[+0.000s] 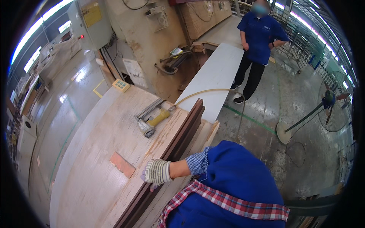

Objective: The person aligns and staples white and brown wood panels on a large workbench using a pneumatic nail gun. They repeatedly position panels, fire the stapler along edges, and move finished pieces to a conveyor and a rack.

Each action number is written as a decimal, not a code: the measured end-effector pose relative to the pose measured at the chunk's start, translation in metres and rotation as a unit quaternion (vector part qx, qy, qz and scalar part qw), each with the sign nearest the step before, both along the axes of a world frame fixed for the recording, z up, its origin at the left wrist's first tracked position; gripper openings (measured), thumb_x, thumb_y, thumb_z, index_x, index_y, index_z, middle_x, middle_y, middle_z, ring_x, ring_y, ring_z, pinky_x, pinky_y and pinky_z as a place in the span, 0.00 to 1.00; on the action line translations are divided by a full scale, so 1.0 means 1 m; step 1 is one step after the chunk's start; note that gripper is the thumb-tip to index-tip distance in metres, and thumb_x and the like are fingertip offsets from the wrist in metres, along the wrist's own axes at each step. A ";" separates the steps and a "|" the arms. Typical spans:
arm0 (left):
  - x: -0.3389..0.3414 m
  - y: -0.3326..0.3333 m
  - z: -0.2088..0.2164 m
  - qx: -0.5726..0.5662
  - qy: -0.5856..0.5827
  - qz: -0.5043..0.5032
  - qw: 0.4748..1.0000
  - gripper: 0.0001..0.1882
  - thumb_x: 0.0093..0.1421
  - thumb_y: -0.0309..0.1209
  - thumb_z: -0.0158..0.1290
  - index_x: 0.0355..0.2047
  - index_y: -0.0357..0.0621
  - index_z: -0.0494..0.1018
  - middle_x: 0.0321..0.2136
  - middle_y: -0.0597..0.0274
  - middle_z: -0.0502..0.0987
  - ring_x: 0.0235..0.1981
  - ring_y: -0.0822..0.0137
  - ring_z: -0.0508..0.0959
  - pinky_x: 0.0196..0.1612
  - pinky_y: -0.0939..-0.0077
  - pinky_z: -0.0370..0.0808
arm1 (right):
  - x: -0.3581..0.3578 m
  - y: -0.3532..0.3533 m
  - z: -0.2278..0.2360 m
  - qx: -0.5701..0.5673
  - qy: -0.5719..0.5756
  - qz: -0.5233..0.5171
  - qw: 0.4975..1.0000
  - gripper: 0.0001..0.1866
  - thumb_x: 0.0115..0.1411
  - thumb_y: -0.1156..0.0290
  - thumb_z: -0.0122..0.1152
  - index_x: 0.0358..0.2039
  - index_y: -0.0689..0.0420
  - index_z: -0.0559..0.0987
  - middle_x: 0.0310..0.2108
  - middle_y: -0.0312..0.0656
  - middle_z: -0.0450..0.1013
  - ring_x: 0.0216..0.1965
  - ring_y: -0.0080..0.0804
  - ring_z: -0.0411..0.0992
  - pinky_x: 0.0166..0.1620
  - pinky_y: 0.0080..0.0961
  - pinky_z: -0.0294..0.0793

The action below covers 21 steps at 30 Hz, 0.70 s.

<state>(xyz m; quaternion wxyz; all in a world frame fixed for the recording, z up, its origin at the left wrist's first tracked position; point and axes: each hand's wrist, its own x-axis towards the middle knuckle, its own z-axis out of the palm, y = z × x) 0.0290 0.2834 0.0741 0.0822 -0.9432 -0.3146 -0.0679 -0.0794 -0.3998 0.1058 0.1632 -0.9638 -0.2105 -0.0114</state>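
Note:
My right hand (156, 171), in a striped cream glove with purple fingertips, reaches in under a blue sleeve. It is closed around the edge of long dark brown strips (183, 131), which seem to be wooden and lie side by side along the near edge of a pale wooden tabletop (102, 129). A small flat reddish piece (122, 164) rests on the tabletop just beyond the glove. Farther up lies a nail gun (152, 118) with a yellowish grip, joined to a hose (205, 90). My left hand is out of sight.
A yellow button box (121, 85) sits at the table's far corner. Beyond stands a large worn machine (146, 41). A long pale panel (213, 76) extends toward a co-worker (259, 36) in blue. To the right is a standing fan (329, 100), its cable on the floor.

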 end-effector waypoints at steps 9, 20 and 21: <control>-0.092 -0.196 0.002 -0.198 -0.045 -0.094 0.975 0.36 0.62 0.58 0.35 0.45 0.36 0.74 0.31 0.43 0.79 0.34 0.48 0.78 0.39 0.56 0.73 | -0.048 -0.192 0.059 -0.114 -0.011 -0.066 0.991 0.33 0.38 0.38 0.67 0.29 0.59 0.77 0.27 0.47 0.75 0.33 0.48 0.75 0.36 0.40 0.74; -0.170 -0.523 0.010 -0.441 -0.153 -0.327 0.821 0.28 0.65 0.45 0.45 0.53 0.31 0.67 0.35 0.43 0.79 0.35 0.55 0.79 0.38 0.71 0.76 | -0.089 -0.381 0.052 -0.207 -0.043 -0.157 0.965 0.31 0.36 0.42 0.68 0.32 0.56 0.79 0.32 0.42 0.75 0.39 0.45 0.73 0.45 0.38 0.70; -0.164 -0.536 0.008 -0.390 -0.139 -0.341 0.844 0.28 0.65 0.46 0.45 0.50 0.30 0.70 0.36 0.40 0.78 0.34 0.53 0.79 0.38 0.69 0.76 | -0.088 -0.390 0.049 -0.186 -0.064 -0.158 0.968 0.31 0.36 0.42 0.68 0.32 0.55 0.78 0.32 0.42 0.75 0.39 0.45 0.73 0.45 0.38 0.70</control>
